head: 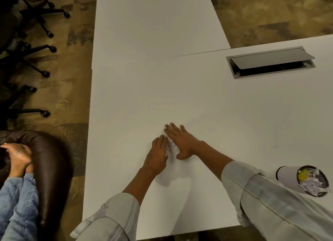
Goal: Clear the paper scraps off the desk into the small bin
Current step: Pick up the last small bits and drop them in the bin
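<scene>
Gathering step: left hand (156, 155) cupped and flat-open right hand (182, 141) corral paper scraps (170, 148) on desk (198, 100); next, pinch and carry to small bin (288, 175).

white desk (180, 96), mottled brown carpet (270, 15)

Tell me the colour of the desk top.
White: the desk top is plain and unpatterned, seen in the head view, the only one.
</scene>
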### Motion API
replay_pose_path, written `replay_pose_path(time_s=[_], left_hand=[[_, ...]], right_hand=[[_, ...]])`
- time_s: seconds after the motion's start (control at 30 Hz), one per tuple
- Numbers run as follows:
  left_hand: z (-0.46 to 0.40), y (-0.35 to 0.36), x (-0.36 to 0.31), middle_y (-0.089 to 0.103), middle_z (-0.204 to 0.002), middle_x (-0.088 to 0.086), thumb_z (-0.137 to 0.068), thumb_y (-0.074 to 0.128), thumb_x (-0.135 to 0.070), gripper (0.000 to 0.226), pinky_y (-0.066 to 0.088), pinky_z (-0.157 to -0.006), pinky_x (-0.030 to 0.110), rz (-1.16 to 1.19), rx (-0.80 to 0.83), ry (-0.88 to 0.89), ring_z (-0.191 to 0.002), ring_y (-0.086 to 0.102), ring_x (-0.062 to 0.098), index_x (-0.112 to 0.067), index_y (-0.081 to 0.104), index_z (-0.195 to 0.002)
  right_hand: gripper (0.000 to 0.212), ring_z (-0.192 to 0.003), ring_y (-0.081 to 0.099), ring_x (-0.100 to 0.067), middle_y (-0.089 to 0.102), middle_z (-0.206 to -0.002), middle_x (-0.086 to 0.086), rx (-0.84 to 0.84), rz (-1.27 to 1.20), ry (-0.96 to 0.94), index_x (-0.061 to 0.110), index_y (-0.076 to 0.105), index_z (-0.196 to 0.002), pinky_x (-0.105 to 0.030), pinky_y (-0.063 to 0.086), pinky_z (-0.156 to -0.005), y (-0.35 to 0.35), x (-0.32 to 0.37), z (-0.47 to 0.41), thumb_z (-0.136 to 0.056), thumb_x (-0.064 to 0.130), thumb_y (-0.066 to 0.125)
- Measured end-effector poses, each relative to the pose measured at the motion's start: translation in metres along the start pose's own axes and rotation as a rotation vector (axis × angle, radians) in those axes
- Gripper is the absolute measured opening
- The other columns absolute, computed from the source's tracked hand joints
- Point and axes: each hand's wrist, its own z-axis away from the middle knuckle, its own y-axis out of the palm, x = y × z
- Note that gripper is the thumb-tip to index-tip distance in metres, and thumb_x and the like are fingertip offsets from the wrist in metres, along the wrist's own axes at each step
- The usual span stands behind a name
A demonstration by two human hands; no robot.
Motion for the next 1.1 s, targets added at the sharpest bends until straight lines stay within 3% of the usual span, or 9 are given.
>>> replay_pose_path(time_s=[0.13,0.3,0.5,0.63,0.73,0.8,0.9,1.03,1.1], left_hand=[[0.008,0.014,-0.013,0.017,-0.159,0.011,-0.098,0.043,-0.010,0.060,0.024,-0.119,0.032,0.090,-0.075,-0.054,-0.147,0.017,0.021,-0.004,0.014,-0.150],[0.025,0.025,-0.021,0.043,-0.145,0.016,-0.096,0.044,-0.006,0.043,0.041,-0.109,0.035,0.181,-0.145,-0.096,-0.134,0.040,0.025,-0.002,0.040,-0.139],[0.045,0.034,-0.023,0.040,-0.148,0.010,-0.081,0.060,-0.029,0.069,0.031,-0.113,0.028,0.097,-0.080,-0.019,-0.142,0.029,0.023,-0.005,0.038,-0.142],[0.050,0.040,-0.038,0.040,-0.149,0.012,-0.092,0.052,-0.025,0.055,0.039,-0.110,0.029,0.005,-0.080,-0.031,-0.143,0.028,0.024,-0.007,0.038,-0.142],[0.053,0.047,-0.050,0.045,-0.145,0.017,-0.094,0.054,-0.014,0.050,0.049,-0.100,0.031,-0.080,-0.039,-0.051,-0.139,0.036,0.028,-0.004,0.039,-0.141],[0.054,0.048,-0.053,0.053,-0.137,0.018,-0.088,0.063,-0.008,0.047,0.054,-0.091,0.032,-0.143,-0.003,-0.047,-0.130,0.047,0.031,-0.002,0.050,-0.133],[0.052,0.047,-0.056,0.070,-0.105,0.012,-0.075,0.078,-0.006,0.032,0.058,-0.069,0.027,-0.200,0.007,-0.032,-0.101,0.063,0.025,-0.003,0.068,-0.106],[0.044,0.045,-0.057,0.065,-0.110,0.010,-0.093,0.055,-0.011,0.021,0.053,-0.083,0.027,-0.080,-0.030,-0.046,-0.104,0.057,0.020,-0.006,0.064,-0.112],[0.038,0.037,-0.060,0.069,-0.099,0.014,-0.093,0.051,-0.008,0.018,0.049,-0.072,0.023,0.042,-0.079,-0.141,-0.086,0.059,0.018,-0.004,0.068,-0.094]], right_hand=[[0.102,-0.150,-0.007,-0.027,-0.003,-0.163,-0.009,-0.044,0.028,-0.025,0.011,0.004,-0.154,-0.049,0.007,-0.122,0.011,0.013,0.008,-0.079,0.037,0.068],[0.067,-0.150,0.005,-0.030,0.008,-0.163,-0.008,-0.191,-0.048,0.069,0.012,0.017,-0.153,-0.048,0.018,-0.121,0.042,0.036,0.033,-0.094,0.009,0.049],[0.062,-0.147,0.012,-0.040,0.010,-0.162,-0.017,-0.230,-0.018,0.121,0.008,0.017,-0.152,-0.050,0.022,-0.119,0.069,0.049,0.062,-0.098,0.006,0.046],[0.051,-0.140,0.029,-0.044,0.024,-0.156,-0.023,-0.243,-0.034,0.148,-0.001,0.033,-0.145,-0.049,0.050,-0.099,0.073,0.055,0.072,-0.096,-0.001,0.046],[0.045,-0.135,0.036,-0.040,0.031,-0.152,-0.023,-0.233,-0.027,0.178,-0.004,0.042,-0.139,-0.044,0.058,-0.080,0.072,0.058,0.077,-0.095,0.001,0.050],[0.040,-0.126,0.046,-0.037,0.043,-0.144,-0.022,-0.252,-0.010,0.198,-0.003,0.050,-0.132,-0.040,0.058,-0.073,0.072,0.059,0.080,-0.093,0.003,0.056],[0.027,-0.114,0.050,-0.031,0.056,-0.127,-0.015,-0.246,-0.025,0.244,0.001,0.058,-0.120,-0.039,0.057,-0.072,0.075,0.062,0.083,-0.093,0.004,0.055],[0.022,-0.107,0.053,-0.028,0.063,-0.116,-0.012,-0.247,-0.039,0.247,0.004,0.062,-0.114,-0.038,0.055,-0.080,0.074,0.060,0.080,-0.093,0.006,0.057],[0.022,-0.108,0.054,-0.028,0.065,-0.115,-0.012,-0.261,-0.070,0.246,0.004,0.064,-0.113,-0.039,0.054,-0.084,0.073,0.056,0.078,-0.092,0.004,0.057]])
